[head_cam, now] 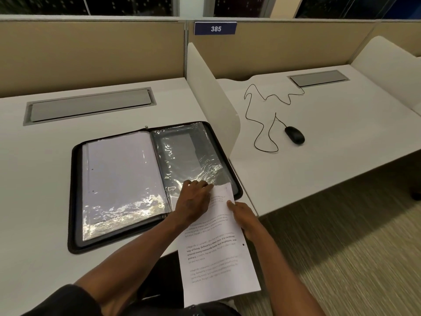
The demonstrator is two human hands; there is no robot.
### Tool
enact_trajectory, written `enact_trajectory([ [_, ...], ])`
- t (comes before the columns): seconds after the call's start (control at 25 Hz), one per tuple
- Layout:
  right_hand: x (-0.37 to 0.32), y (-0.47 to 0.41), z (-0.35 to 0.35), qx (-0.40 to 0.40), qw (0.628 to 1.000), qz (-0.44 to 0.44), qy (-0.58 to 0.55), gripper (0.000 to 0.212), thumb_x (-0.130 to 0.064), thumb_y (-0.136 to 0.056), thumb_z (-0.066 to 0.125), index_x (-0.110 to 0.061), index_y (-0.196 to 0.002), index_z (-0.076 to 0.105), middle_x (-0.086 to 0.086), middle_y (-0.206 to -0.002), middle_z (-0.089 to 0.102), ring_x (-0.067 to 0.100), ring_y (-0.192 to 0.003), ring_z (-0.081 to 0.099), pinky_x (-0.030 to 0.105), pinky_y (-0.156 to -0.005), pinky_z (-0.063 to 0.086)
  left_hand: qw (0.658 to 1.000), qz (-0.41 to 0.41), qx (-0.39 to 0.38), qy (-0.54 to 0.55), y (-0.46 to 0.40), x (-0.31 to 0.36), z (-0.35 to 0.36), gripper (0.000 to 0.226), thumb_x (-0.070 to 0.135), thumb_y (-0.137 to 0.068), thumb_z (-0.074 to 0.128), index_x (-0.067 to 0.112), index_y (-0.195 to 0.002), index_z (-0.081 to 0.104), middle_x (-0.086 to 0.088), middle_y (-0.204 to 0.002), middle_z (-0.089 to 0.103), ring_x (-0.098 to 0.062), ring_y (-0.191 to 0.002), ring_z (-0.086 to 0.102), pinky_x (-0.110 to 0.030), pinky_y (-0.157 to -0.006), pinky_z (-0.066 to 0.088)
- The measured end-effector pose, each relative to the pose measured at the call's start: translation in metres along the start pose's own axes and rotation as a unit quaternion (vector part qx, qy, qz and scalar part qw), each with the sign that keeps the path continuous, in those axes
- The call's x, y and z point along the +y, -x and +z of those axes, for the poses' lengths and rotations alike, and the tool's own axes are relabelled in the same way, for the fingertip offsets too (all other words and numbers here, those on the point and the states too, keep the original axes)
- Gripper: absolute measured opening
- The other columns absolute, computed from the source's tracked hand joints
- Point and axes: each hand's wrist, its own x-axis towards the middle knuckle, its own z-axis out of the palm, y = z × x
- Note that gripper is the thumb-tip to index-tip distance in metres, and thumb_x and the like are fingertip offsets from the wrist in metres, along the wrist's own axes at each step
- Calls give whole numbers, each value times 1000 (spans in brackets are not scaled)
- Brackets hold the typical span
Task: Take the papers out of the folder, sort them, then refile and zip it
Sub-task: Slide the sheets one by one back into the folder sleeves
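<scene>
A black zip folder (pixel 75 197) lies open on the white desk. Its left side holds clear sleeves with white papers (pixel 123 174). The right side shows a clear plastic sleeve (pixel 182 156), shiny and crumpled near its lower corner. A printed sheet (pixel 216 258) hangs off the desk's front edge, its top end at the sleeve's lower corner. My left hand (pixel 193 199) pinches the sleeve's lower edge at the sheet's top. My right hand (pixel 245 216) grips the sheet's right edge, thumb on top.
A white divider panel (pixel 211 99) stands just right of the folder. Beyond it, on the neighbouring desk, lie a black mouse (pixel 294 134) and its looping cable. A grey cable hatch (pixel 88 107) sits behind the folder. Carpet floor at right.
</scene>
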Motion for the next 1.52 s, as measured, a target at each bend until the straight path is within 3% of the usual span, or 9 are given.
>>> enact_trajectory([
  [0.16,-5,-3,4,16,999,24,19,49,-55,-104,32,-17,-120,58,8,-114,68,25,-100,67,42,-89,56,1000,6,-20,7,-19,13,-1,20,24,-91,55,21,-102,71,2,-91,70,-21,-80,63,-38,-86,40],
  [0.4,-13,2,-3,13,1000,23,10,41,-47,-106,38,-13,-113,62,9,-103,69,24,-92,67,32,-68,52,999,23,-32,-18,-37,25,3,14,21,-89,61,20,-97,72,0,-88,70,-22,-75,63,-40,-89,40],
  [0.64,-4,-5,-5,39,997,-56,22,37,-43,-104,47,-13,-102,70,11,-97,74,31,-91,72,49,-88,58,995,52,-61,-51,-44,37,-3,21,24,-94,54,16,-89,72,-2,-81,70,-23,-73,62,-39,-91,34],
  [0.8,-5,-6,-4,53,994,-88,46,27,-38,-103,51,-18,-104,68,6,-95,74,25,-87,72,48,-87,59,993,56,-91,-41,-49,35,2,27,19,-95,56,11,-120,60,-6,-87,74,-28,-82,68,-43,-104,33],
  [1.0,-14,-7,-1,63,992,-91,58,33,-38,-104,48,-16,-88,67,11,-92,73,29,-86,71,48,-86,58,996,32,-72,-30,-49,31,12,20,19,-89,60,15,-108,64,-2,-89,72,-24,-80,66,-40,-93,36],
  [1.2,-15,-8,-2,41,994,-88,45,45,-43,-103,45,-6,-93,69,18,-93,73,36,-87,71,41,-74,54,1000,4,-28,6,-53,38,8,17,20,-90,59,16,-98,74,-2,-93,71,-22,-85,64,-40,-91,40],
  [1.4,-19,-7,-4,5,995,-98,30,36,-36,-105,45,-17,-82,66,11,-88,73,28,-81,69,37,-73,51,999,24,-34,14,-54,42,8,26,18,-92,64,12,-117,62,-3,-85,74,-23,-77,68,-44,-96,42],
  [1.52,-13,-11,-3,45,992,-107,49,23,-34,-103,49,-24,-94,67,6,-95,73,26,-89,71,40,-79,57,999,14,-29,35,-52,38,10,12,17,-93,60,14,-106,60,-2,-78,72,-23,-71,66,-41,-98,38],
])
